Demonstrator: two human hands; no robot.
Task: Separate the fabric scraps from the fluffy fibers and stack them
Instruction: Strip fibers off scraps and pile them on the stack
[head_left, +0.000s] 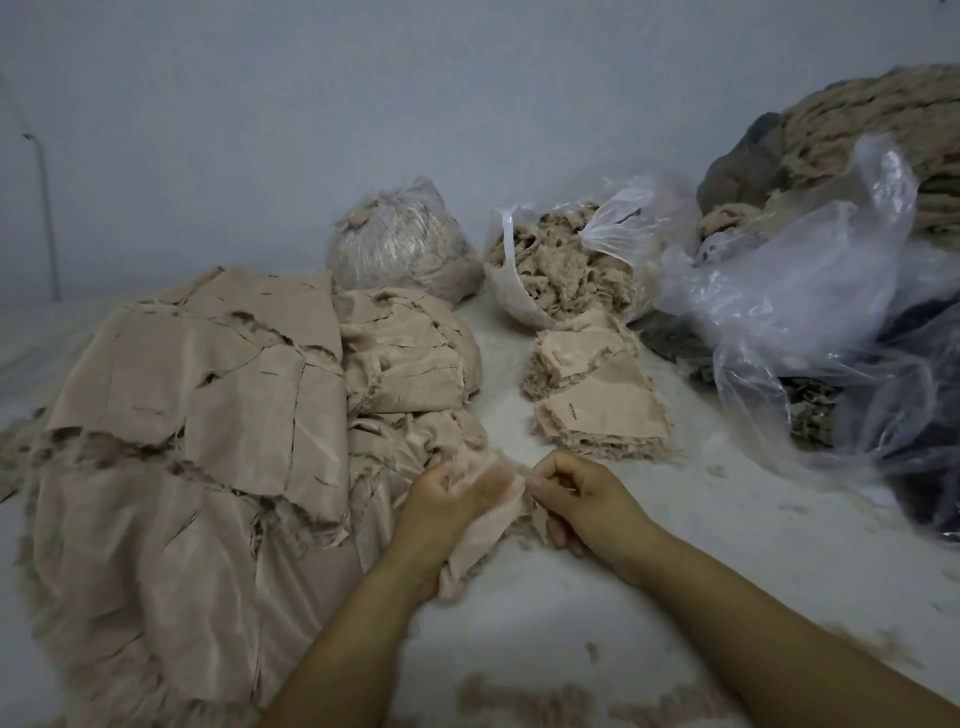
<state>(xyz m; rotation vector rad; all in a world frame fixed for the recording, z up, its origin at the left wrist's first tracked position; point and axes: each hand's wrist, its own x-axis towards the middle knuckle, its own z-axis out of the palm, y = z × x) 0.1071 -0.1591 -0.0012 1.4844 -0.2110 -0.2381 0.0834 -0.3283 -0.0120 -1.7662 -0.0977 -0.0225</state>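
Large scrap pile (197, 415): beige satin-like fabric pieces with frayed, fuzzy edges, heaped in overlapping layers on the left of the white desk (675, 519); it spreads from the wall side down to the near edge.
Left grip (441, 499): fingers curled round a beige fabric scrap (483, 525), just beside the big pile's right edge.
Held scrap: thin, sheeny, with fluffy fibers along its border; it hangs from the left hand and runs across to the right hand, low centre above the desk.
Right grip (571, 493): thumb and fingers pinching the scrap's right edge, knuckles bent, touching the left hand's side of the cloth.
Small scrap stack (597, 400): trimmed beige pieces laid flat on one another, fuzzy at the sides, beyond the hands.
Tied bag (400, 244): clear plastic, stuffed with beige fluff, by the wall.
Open bag (561, 260): clear plastic, full of loose fluffy fibers, just behind the small stack.
Loose plastic bags (805, 312): crumpled, clear, at right, partly covering dark material.
Rope-like bundle (883, 119): beige, top right.
Loose fluff (519, 701): tufts on the near desk.
Writing: none readable.
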